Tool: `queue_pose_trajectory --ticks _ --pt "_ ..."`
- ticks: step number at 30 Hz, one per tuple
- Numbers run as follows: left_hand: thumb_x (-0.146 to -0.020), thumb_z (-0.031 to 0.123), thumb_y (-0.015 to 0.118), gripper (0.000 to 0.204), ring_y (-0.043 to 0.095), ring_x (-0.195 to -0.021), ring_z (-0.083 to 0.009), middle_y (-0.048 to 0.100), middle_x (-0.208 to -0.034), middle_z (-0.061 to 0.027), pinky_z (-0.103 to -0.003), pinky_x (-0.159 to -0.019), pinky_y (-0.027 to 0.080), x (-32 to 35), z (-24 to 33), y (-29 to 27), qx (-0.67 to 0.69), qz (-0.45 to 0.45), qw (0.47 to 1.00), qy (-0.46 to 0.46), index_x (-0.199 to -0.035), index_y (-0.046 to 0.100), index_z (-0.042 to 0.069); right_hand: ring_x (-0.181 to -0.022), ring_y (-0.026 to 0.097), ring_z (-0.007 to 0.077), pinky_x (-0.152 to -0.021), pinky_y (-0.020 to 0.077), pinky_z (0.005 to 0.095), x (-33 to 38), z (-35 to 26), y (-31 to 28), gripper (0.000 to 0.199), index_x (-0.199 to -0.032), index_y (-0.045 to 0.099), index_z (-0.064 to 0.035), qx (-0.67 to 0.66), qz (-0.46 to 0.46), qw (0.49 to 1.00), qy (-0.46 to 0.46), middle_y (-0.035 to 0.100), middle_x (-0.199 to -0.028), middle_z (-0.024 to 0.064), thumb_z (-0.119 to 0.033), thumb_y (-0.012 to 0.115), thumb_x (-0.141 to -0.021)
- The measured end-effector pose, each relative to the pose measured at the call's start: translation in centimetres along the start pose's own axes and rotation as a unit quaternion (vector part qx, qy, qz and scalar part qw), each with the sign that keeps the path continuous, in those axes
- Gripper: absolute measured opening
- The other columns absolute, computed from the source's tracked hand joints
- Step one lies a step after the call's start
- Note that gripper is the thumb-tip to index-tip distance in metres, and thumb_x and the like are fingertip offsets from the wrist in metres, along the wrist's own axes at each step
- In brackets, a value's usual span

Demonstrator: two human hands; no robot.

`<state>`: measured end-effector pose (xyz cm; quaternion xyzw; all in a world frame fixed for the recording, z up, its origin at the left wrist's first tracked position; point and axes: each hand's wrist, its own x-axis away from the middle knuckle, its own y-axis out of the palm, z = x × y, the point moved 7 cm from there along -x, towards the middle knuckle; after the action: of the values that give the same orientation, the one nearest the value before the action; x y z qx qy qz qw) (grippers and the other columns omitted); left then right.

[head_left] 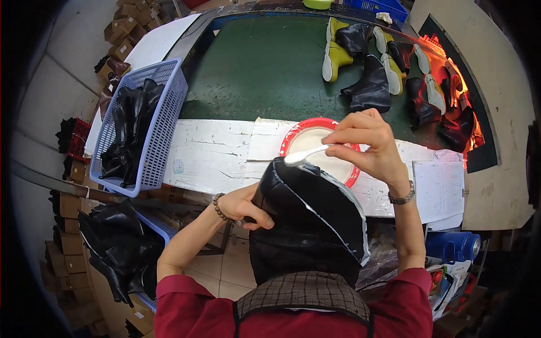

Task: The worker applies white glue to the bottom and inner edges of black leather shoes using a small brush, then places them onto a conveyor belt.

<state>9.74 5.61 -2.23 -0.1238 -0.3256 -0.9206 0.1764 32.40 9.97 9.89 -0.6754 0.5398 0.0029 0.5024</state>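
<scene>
My left hand (248,208) grips a black leather boot upper (304,219), thumb on its near face and the other fingers mostly hidden behind it. A white line runs down the upper, and its right edge is whitish. Between thumb and fingers of my right hand (366,143) is a slim white brush (307,154), its whitened end at the upper's top edge. Just behind the upper stands a red-rimmed bowl (289,137) with a white, paste-like content, partly covered by my right hand and the upper.
A green conveyor belt (253,62) carries yellow-green boots (338,56) and black uppers (372,84) toward a glowing orange opening (470,112). A blue basket (169,107) of black uppers stands left, with more uppers (124,242) below. Papers (437,188) and a blue bottle (451,246) are at right.
</scene>
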Motion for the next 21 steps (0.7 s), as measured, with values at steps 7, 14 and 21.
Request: queue_pose_trajectory --ticks 7,14,21 --pt "-0.085 -0.005 0.065 0.058 0.052 -0.042 -0.0177 0.066 -0.078 -0.0157 -0.030 -0.038 0.038 1.6 0.4 -2.3 0.048 0.052 0.995 0.074 -0.141 0.048 -0.005 -0.079 0.063 0.0164 -0.076 0.0443 0.0296 -0.1 3.1 -0.1 0.016 -0.099 0.080 -0.0087 -0.051 0.114 0.991 0.050 0.069 -0.088 0.0036 -0.011 0.082 -0.083" --pt "-0.099 0.013 0.064 0.023 0.070 -0.085 -0.0182 0.073 -0.107 -0.0085 -0.031 -0.057 0.053 -0.5 5.2 -11.6 0.244 0.241 0.901 0.265 -0.120 0.065 0.004 -0.049 0.042 0.0018 -0.043 0.0313 0.0203 16.4 19.1 2.1 0.025 -0.106 0.059 -0.0045 -0.213 0.298 0.842 0.397 0.057 -0.077 -0.0013 -0.028 0.053 -0.110" --pt "-0.096 0.014 0.073 0.018 0.067 -0.085 -0.0186 0.072 -0.105 -0.0072 -0.030 -0.058 0.055 -10.8 8.8 -22.6 0.334 0.272 0.861 0.269 -0.111 0.066 0.008 -0.062 0.041 0.0022 -0.054 0.0331 0.0202 18.8 18.4 4.9 0.030 -0.133 0.061 -0.0002 -0.131 0.377 0.823 0.404 0.059 -0.078 -0.0037 -0.015 0.054 -0.107"
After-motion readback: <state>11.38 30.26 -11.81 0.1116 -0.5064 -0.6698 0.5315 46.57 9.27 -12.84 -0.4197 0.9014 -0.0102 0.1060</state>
